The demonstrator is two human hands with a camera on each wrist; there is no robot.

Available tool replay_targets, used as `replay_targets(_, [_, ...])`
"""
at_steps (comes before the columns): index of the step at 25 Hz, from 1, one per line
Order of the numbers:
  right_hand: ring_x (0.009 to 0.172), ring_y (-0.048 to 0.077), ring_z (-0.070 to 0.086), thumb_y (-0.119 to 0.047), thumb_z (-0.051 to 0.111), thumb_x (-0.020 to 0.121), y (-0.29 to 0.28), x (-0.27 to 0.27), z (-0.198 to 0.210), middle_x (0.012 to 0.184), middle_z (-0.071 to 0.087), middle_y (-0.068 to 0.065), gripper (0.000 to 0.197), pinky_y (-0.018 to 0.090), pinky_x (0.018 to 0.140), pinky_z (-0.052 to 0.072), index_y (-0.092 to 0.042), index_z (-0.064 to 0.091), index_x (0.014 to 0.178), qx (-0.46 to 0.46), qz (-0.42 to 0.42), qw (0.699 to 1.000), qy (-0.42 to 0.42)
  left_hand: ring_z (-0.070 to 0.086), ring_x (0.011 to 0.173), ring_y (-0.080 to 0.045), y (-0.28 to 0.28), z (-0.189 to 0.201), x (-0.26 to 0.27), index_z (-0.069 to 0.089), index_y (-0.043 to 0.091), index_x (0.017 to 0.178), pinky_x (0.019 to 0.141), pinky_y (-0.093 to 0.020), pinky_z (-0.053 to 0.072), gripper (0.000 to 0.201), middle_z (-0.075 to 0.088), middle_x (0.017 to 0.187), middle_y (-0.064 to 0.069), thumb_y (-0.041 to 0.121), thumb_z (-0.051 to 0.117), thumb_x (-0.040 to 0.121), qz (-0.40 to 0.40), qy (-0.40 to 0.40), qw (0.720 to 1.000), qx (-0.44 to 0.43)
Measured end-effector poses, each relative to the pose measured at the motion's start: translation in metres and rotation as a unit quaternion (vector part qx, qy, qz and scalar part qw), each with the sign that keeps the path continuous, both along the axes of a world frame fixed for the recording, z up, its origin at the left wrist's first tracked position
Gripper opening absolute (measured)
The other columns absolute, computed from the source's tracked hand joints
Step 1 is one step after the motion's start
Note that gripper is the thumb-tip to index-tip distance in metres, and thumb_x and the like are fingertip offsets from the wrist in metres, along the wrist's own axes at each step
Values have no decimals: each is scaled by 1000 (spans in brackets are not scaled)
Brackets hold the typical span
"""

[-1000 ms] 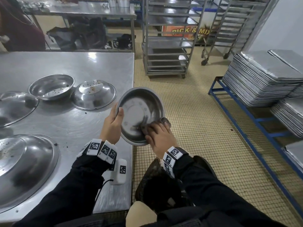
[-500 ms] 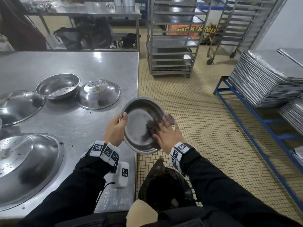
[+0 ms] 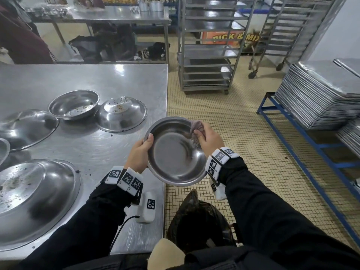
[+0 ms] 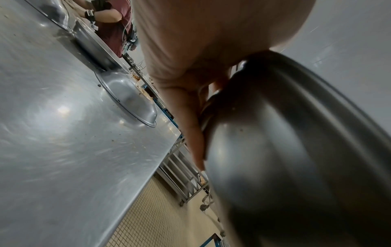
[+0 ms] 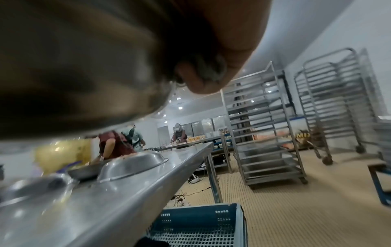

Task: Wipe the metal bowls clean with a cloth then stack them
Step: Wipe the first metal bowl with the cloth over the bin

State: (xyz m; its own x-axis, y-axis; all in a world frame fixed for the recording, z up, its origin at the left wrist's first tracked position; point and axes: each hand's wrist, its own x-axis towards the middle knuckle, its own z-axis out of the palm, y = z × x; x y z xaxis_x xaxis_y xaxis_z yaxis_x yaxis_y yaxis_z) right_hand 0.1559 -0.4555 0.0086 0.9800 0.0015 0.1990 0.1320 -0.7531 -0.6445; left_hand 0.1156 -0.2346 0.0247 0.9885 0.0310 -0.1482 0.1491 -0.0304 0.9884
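Steel counter (image 3: pixel 83 78) carries several more bowls: a big inverted bowl (image 3: pixel 33 199) at near left, another large one (image 3: pixel 27 127) behind it, an upright soiled bowl (image 3: pixel 74 104) and an inverted soiled bowl (image 3: pixel 120 114) further back. None stacked yet.

Held bowl (image 3: pixel 175 152) is off the counter's right edge, in the air over the tiled floor, tilted toward the camera. Left hand (image 3: pixel 140 154) grips its left rim, thumb over the lip, fingers (image 4: pixel 190 125) curled under the outside wall. Right hand (image 3: pixel 209 139) pinches a bunched grey cloth (image 3: pixel 195 127) against the upper right inner wall.

Change: one second ago the cloth was low in the bowl near the bottom rim; now it is up at the far right rim, and the bowl sits lower and more open to view. Inside looks clean, so my guess is this bowl's wipe is near done and stacking comes next.

Hard to see: right fingers hidden behind cloth in the head view; right wrist view is blurred, mostly bowl underside. Bowl's outer side barely checked.
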Motion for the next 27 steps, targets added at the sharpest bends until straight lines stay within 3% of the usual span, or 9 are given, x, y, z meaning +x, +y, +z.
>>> replay_targets(2, [77,19,62,-31,46,97,-3,-5,0,92,64,3,31,26,63,50,-14,48,123,69,-32,997,7,67,92,-30,-4,-2,0,69,17,93,86,-42,53,32,71,94,-10,31,42,102,7,-7,1000,-6])
replay_targets(7, [74,17,63,-32,46,97,-4,-31,-7,87,63,-1,25,31,62,52,-14,49,114,191,-131,972,45,65,79,-26,-20,-7,-4,67,16,86,79,-45,52,35,69,84,-9,28,40,103,69,-40,997,-8])
replay_targets(10, [76,16,65,-30,46,97,-1,-46,-11,87,64,-2,25,26,59,51,-15,48,117,242,-166,955,33,66,88,-34,-23,-8,-8,67,17,91,85,-49,52,30,69,93,-18,30,43,102,66,-51,996,-17])
replay_targets(12, [76,10,62,-29,46,98,-7,-46,-2,90,63,-4,24,20,58,46,-14,50,117,230,-146,961,37,64,102,-36,-17,-5,-7,61,16,110,92,-50,51,25,65,110,-19,34,52,97,2,-41,998,-46])
replay_targets(14, [78,4,59,-28,45,98,-14,-44,14,93,63,-5,23,16,60,41,-15,51,116,197,-84,976,48,61,107,-35,-5,-2,-2,49,6,127,93,-50,51,54,59,120,-22,39,59,86,-74,-14,993,-97])
replay_targets(17, [81,7,59,-31,45,97,-9,-46,28,95,62,-3,23,19,64,43,-15,52,113,183,-24,980,70,69,90,-22,2,6,-9,59,7,115,77,-35,56,34,71,98,-9,30,46,95,-124,18,980,-153])
replay_targets(19, [81,13,60,-33,45,98,-4,-50,27,94,63,-1,25,22,63,45,-13,52,112,198,-43,976,75,69,88,-21,2,4,-11,64,14,109,76,-34,55,32,73,94,-6,25,36,100,-110,7,980,-166])
replay_targets(23, [76,11,61,-33,44,98,5,-58,19,91,62,-3,27,21,58,43,-14,50,115,271,-123,952,71,65,104,-21,-9,-3,-13,60,21,119,94,-41,50,29,68,110,-4,27,37,101,-43,-66,985,-155])
replay_targets(27, [70,5,58,-31,43,98,26,-65,8,89,59,-3,28,16,53,40,-12,44,119,342,-220,913,32,64,98,-5,-37,-7,-25,50,19,128,82,-21,52,28,63,112,2,25,35,104,90,-123,982,-109])
